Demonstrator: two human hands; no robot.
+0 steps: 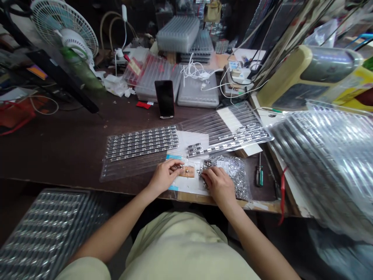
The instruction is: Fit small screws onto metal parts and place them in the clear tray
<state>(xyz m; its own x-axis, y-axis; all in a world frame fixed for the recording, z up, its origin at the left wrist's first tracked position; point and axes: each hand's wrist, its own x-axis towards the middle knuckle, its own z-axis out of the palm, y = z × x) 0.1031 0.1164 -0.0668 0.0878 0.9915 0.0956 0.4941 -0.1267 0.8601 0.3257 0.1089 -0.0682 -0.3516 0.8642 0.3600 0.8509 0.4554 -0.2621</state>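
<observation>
The dark wooden bench (72, 132) runs across the view, with its near edge just in front of the person's body. Along its far edge stand stacks of clear plastic blister trays (177, 34), and a pedestal fan (65, 27) rises beyond the far left corner. A bulky pile of clear trays in plastic wrap (326, 155) fills the right end of the bench and hangs past its edge. Another ribbed tray (49, 229) sits below the near edge on the left.

Mid-bench, two clear tray strips lie flat, both loaded with rows of metal pieces: one left of centre (142, 143) and one toward the right (230, 132). A phone (164, 99) stands upright behind them, and a white cable (195, 70) lies tangled on a tray farther back. Near the front edge, a white paper sheet (186, 140) lies under the work, with a screwdriver (259, 175) to the right of a clear bag of loose metal parts (230, 175).

The left hand (164, 177) is curled, its fingertips pinching a small metal part (180, 168) just above a tan pad (187, 171). The right hand (220, 186) lies over the bag's near left side, fingers bent down among the parts; whether they grip any, I cannot tell.
</observation>
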